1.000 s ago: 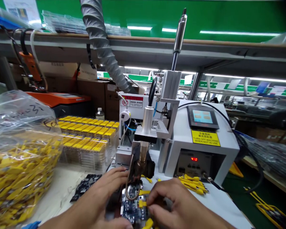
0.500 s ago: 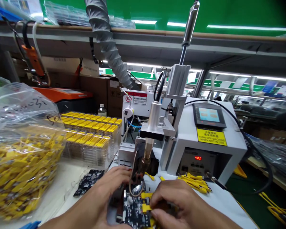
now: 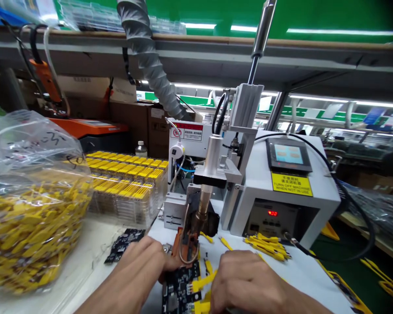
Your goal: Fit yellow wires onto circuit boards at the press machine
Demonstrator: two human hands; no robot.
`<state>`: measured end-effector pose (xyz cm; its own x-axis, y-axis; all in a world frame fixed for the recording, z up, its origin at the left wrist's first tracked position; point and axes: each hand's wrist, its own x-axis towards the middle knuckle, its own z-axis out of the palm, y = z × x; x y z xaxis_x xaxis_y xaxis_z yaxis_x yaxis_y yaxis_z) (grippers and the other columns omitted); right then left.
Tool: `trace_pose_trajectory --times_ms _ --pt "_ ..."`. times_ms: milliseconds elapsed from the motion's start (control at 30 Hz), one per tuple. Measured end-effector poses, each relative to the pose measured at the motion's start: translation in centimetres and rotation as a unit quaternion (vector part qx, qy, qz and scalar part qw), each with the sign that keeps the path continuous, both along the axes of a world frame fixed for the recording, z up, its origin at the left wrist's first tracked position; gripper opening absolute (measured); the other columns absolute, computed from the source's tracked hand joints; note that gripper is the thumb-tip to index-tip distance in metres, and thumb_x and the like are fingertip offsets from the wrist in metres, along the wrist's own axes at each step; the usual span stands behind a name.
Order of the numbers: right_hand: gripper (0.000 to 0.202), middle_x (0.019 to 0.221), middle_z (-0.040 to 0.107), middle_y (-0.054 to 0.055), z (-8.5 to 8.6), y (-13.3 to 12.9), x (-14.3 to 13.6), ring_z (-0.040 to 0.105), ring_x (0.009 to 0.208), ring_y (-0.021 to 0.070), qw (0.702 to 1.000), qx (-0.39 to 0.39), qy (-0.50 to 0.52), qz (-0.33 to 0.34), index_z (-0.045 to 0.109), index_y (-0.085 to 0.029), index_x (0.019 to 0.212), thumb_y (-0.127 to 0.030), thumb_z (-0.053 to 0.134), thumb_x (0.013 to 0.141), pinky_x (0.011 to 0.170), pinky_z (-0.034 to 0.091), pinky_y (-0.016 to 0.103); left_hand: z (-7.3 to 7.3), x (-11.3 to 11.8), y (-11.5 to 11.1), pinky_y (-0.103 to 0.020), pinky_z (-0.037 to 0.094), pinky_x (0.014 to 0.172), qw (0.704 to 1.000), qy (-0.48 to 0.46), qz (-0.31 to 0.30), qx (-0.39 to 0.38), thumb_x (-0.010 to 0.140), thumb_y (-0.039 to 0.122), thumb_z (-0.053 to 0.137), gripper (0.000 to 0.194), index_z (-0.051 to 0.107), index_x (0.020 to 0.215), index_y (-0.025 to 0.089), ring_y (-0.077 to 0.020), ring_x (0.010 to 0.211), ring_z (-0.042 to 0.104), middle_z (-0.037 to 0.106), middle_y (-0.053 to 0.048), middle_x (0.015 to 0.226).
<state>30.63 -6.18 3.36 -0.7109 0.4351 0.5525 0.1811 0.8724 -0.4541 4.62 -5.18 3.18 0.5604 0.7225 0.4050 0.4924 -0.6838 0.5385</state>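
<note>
A black circuit board (image 3: 180, 285) lies below the soldering head (image 3: 203, 205), at the bottom middle. My left hand (image 3: 146, 264) is closed at the board's upper left edge, beside a reddish-brown fixture block (image 3: 176, 246). Yellow flat strips (image 3: 201, 284) stick out from the right side of the board. Around the outer ends of these strips my right hand (image 3: 242, 279) is curled; its fingertips are partly hidden. A thin looped tube (image 3: 180, 250) hangs in front of the soldering head.
A second circuit board (image 3: 124, 245) lies to the left. Behind it stand clear trays (image 3: 124, 205) of yellow strips, beside a large plastic bag (image 3: 36, 231) of them. Loose yellow strips (image 3: 267, 247) lie before the controller box (image 3: 291, 213). A grey hose (image 3: 140, 43) hangs overhead.
The circuit board has shifted toward me, out from under the soldering head, uncovering the fixture block. My left fingers have come back and lower; my right hand has moved slightly right with the strips.
</note>
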Motion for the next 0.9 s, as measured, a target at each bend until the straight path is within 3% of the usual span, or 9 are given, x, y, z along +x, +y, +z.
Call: trace_pose_trajectory --times_ms 133,300,433,700,900 --pt "0.054 0.073 0.072 0.006 0.2 0.0 -0.1 0.064 0.064 0.0166 1.000 0.013 0.001 -0.003 0.065 -0.021 0.087 -0.048 0.024 0.110 0.060 0.043 0.030 0.2 -0.1 -0.2 -0.020 0.053 0.077 1.000 0.006 0.009 0.009 0.082 0.047 0.066 0.018 0.073 0.096 0.037 -0.0188 0.077 0.067 0.071 0.009 0.082" --pt "0.055 0.075 0.073 0.006 0.3 -0.1 -0.1 0.065 0.065 0.0159 1.000 0.020 -0.008 -0.005 0.064 -0.021 0.086 -0.048 0.022 0.110 0.061 0.042 0.029 0.0 -0.2 0.3 -0.023 0.052 0.083 1.000 0.014 -0.008 0.018 0.080 0.050 0.065 0.027 0.072 0.102 0.037 -0.0178 0.080 0.069 0.073 0.009 0.092" --pt "0.056 0.073 0.072 0.005 0.0 0.0 -0.1 0.063 0.063 0.0152 1.000 0.027 0.002 -0.004 0.064 -0.021 0.085 -0.048 0.022 0.110 0.058 0.042 0.029 0.1 -0.2 0.6 -0.022 0.053 0.080 0.999 0.026 -0.029 0.023 0.075 0.054 0.068 0.032 0.073 0.100 0.036 -0.0169 0.078 0.068 0.074 0.009 0.091" --pt "0.050 0.068 0.067 0.000 -0.9 0.2 -0.5 0.056 0.057 0.0109 0.993 0.106 0.052 -0.017 0.061 -0.019 0.082 -0.043 0.028 0.111 0.054 0.040 0.025 0.7 0.1 0.2 -0.030 0.054 0.081 0.998 0.050 -0.028 0.038 0.082 0.038 0.055 0.030 0.068 0.109 0.033 -0.0203 0.084 0.068 0.073 0.005 0.096" --pt "0.053 0.066 0.066 0.001 -0.6 0.1 -0.4 0.056 0.057 0.0114 0.993 0.106 0.034 -0.022 0.061 -0.019 0.082 -0.043 0.025 0.112 0.054 0.039 0.026 0.6 0.1 0.2 -0.026 0.053 0.073 0.996 0.070 -0.025 0.049 0.080 0.036 0.055 0.023 0.066 0.100 0.030 -0.0191 0.081 0.066 0.072 0.005 0.094"
